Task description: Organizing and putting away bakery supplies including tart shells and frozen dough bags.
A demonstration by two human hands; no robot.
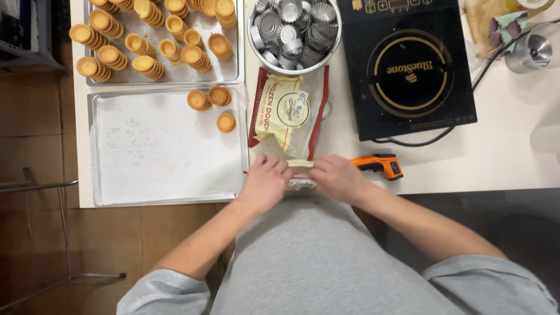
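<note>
I noted my left hand (pixel 265 182) and right hand (pixel 337 177) both clamped on the near end of the dough packet (pixel 288 114), which lay at the table's (pixel 501 157) front edge between the baking tray (pixel 157 149) and an orange thermometer gun (pixel 382 165).

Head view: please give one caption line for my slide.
Both hands pinch a dough packet between baking tray and hob.

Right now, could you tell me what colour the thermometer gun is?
Orange and black thermometer gun, seen in the head view.
</note>
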